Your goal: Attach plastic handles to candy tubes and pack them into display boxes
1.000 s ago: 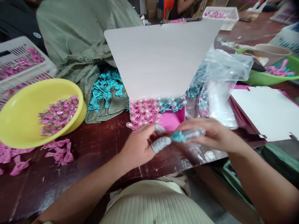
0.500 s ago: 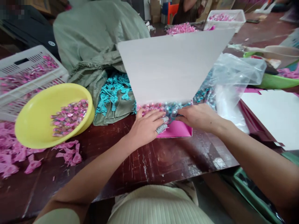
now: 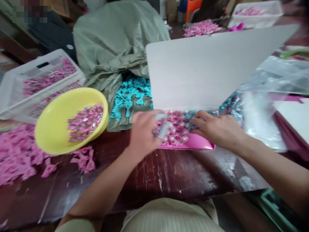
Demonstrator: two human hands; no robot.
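Loosely, right-hand fingers (image 3: pixel 204 120) rest open on capsules (image 3: pixel 175 132); the left hand (image 3: pixel 143 133) is too blurred to read.

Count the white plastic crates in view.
2. One white plastic crate sits at the left, behind the yellow basin; the other sits at the far right, beyond the white board. Others may be hidden outside the view.

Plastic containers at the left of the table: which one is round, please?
The yellow plastic bowl holding pink wrapped pieces; the white slotted plastic crate behind it is rectangular.
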